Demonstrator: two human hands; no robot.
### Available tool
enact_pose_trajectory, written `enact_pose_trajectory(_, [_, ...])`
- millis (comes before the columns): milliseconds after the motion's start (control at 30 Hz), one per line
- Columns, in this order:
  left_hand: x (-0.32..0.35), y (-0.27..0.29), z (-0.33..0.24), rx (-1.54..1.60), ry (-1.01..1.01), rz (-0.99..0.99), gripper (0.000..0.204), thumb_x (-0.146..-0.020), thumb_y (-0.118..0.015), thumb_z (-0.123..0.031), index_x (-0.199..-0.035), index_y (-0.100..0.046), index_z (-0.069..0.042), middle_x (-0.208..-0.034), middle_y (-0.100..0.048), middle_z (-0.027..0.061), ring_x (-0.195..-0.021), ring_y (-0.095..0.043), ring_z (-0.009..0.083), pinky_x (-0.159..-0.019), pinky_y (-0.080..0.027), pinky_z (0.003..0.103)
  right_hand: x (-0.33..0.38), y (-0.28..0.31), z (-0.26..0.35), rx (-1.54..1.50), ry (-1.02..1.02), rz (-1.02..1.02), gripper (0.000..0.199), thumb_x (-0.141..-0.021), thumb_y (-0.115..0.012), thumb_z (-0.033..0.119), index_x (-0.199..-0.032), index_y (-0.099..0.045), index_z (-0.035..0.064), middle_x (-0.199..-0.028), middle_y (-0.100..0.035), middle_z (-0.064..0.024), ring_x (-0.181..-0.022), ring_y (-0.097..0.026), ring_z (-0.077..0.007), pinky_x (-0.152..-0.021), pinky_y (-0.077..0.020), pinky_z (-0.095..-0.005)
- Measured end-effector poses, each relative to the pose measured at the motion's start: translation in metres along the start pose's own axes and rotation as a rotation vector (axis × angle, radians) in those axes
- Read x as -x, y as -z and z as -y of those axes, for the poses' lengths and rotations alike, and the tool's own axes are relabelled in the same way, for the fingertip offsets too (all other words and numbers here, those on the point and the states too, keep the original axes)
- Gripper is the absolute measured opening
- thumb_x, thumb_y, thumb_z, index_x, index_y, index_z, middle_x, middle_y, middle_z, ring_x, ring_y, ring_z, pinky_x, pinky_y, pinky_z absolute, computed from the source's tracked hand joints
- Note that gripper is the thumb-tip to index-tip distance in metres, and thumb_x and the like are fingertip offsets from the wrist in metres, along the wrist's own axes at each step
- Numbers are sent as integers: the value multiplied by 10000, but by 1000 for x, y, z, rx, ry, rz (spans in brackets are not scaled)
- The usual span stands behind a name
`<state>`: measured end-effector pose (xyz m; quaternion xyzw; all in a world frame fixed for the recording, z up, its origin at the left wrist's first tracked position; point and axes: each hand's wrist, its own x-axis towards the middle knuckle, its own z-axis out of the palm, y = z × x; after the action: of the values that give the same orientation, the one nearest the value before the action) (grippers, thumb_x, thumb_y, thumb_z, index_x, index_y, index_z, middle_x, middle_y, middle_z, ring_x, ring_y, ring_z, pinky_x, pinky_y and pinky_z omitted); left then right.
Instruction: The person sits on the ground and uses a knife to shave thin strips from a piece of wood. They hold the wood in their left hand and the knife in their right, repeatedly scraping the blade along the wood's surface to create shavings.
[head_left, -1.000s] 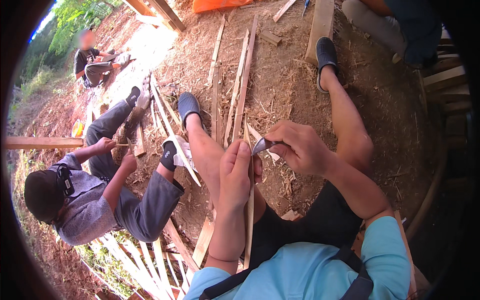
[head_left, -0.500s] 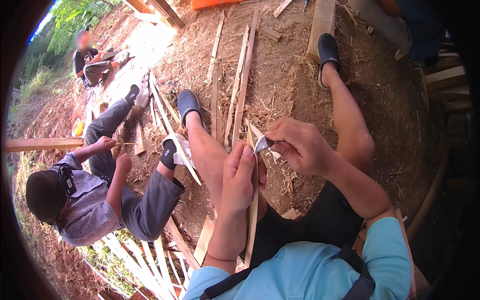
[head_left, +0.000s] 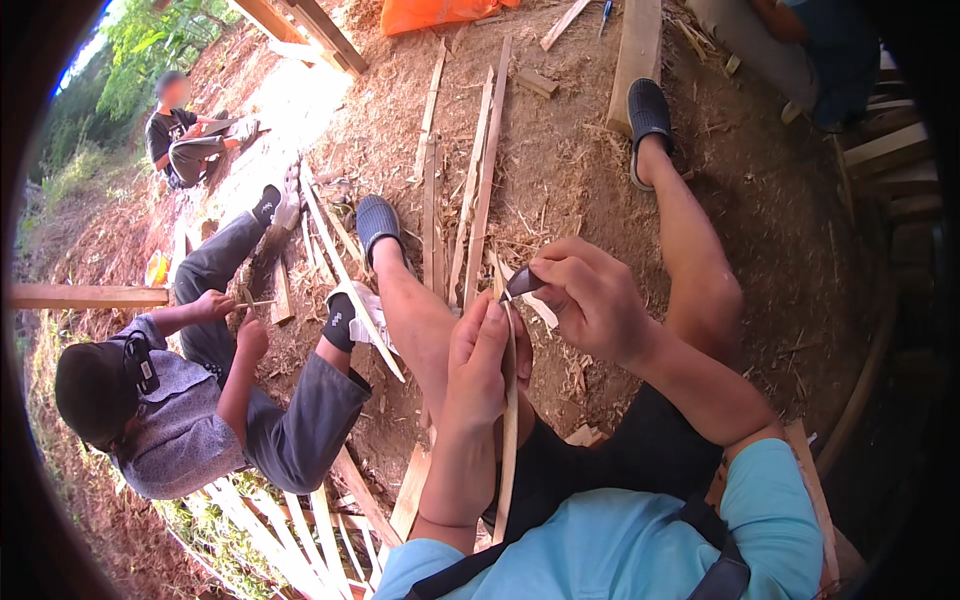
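Dirt ground [head_left: 585, 190], littered with shavings [head_left: 575, 368], fills most of my remote view. A co-worker [head_left: 195, 420] sits at left. A long wooden strip [head_left: 511, 420] runs outward past the black shorts [head_left: 640, 450]. Up top lies orange plastic [head_left: 440, 13]; I can't tell whether it's a bag holding something. I see the left hand [head_left: 475, 362] wrapped around the strip and the right hand [head_left: 590, 297] pinching a small dark blade [head_left: 523, 283] at it. Pale marks on the co-worker's dark sock [head_left: 340, 322] are too small for me to read

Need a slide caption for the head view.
Left hand grips a thin wooden strip; right hand holds a small blade near its far end.
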<state>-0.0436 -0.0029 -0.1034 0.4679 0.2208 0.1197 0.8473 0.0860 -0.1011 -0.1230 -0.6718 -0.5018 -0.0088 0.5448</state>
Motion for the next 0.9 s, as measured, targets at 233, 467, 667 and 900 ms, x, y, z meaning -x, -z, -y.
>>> enact_pose_trajectory(233, [6,-9,2,-125,116,154,254,-977,-398,-263,-854,-465,-51,-548,-496,42,-407,-447,95,-379,-358,188,-18,24,-28,143,-300,-318,164,-857,-601,94,-974,-518,13,-860,-577,-131,-769,-600,-324,-650,-488,-359])
enact_pose_trajectory(467, [-8,-3,-10,-122,68,10,261,-982,-389,-268,-881,-478,-45,-558,-491,43,-430,-447,90,-383,-357,189,4,8,-1,-151,-145,80,147,-868,-584,91,-978,-519,19,-852,-570,-143,-746,-602,-322,-635,-481,-360])
enact_pose_trajectory(667, [-9,-2,-8,-66,95,-2,257,-994,-377,-274,-933,-487,-50,-570,-506,24,-424,-441,71,-396,-357,182,-1,14,0,-203,-135,156,144,-833,-599,53,-955,-533,15,-832,-566,-141,-724,-598,-318,-620,-479,-359])
enact_pose_trajectory(900, [-6,-5,-4,-133,19,-23,232,-977,-388,-231,-895,-476,-32,-550,-473,47,-395,-419,96,-353,-333,197,-1,15,-3,-196,-76,146,138,-811,-614,30,-932,-549,16,-805,-566,-129,-707,-599,-300,-599,-479,-352])
